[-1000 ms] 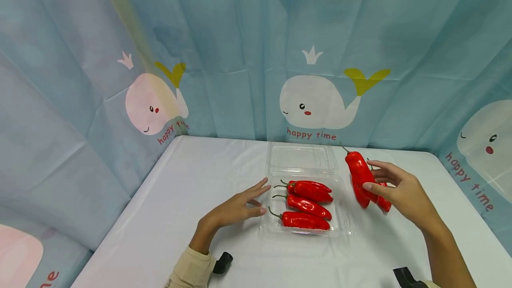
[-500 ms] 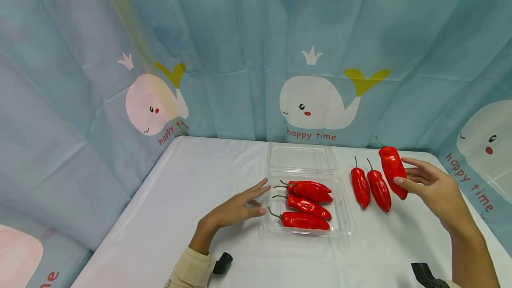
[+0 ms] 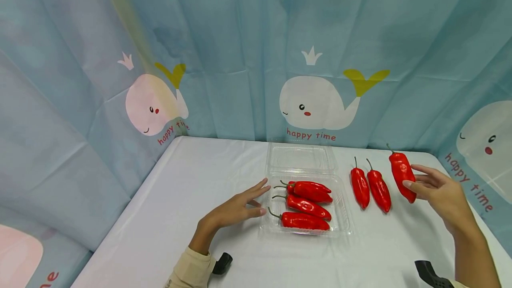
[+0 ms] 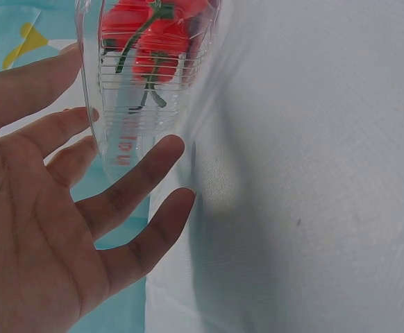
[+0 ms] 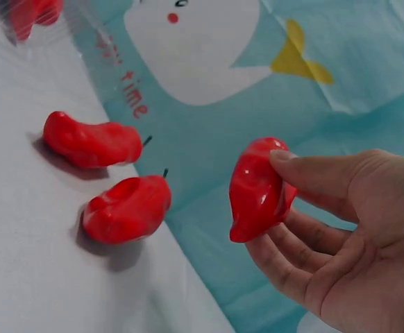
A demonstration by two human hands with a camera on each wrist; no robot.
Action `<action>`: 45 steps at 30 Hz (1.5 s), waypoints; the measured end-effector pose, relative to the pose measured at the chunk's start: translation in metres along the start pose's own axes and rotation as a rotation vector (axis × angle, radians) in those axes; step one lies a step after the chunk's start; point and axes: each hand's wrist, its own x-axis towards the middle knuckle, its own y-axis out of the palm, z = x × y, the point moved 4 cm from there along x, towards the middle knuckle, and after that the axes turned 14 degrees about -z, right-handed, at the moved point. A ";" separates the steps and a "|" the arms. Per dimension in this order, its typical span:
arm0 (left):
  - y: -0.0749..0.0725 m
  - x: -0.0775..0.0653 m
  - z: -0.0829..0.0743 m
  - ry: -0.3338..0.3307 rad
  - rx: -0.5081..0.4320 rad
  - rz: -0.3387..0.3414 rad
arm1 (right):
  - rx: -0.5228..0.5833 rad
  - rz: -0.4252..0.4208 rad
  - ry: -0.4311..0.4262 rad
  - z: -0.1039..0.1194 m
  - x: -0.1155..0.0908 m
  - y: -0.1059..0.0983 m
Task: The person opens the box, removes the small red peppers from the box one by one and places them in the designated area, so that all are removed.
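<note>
My right hand (image 3: 444,194) pinches a red chili pepper (image 3: 402,176) between thumb and fingers, at the right of the table. In the right wrist view the held pepper (image 5: 257,191) has its tip toward the camera. Two more red peppers (image 3: 380,190) lie side by side on the cloth just left of it. An open clear plastic box (image 3: 342,217) with several red peppers (image 3: 306,221) in it, stems to the left, stands mid-table. My left hand (image 3: 236,208) has its fingers spread at the box's left side; in the left wrist view some fingertips (image 4: 87,114) appear at the box wall.
The clear lid (image 3: 302,158) is folded back behind the box. A white cloth covers the table (image 3: 192,177). Blue curtains (image 3: 224,57) printed with whales hang behind it and at both sides.
My right hand has carried its pepper to the right, from over the two lying peppers to beside them, then slightly lower. Left hand and box have not moved.
</note>
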 end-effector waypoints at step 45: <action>0.001 0.001 0.003 0.002 0.030 -0.001 | -0.096 0.102 0.251 -0.052 0.013 0.023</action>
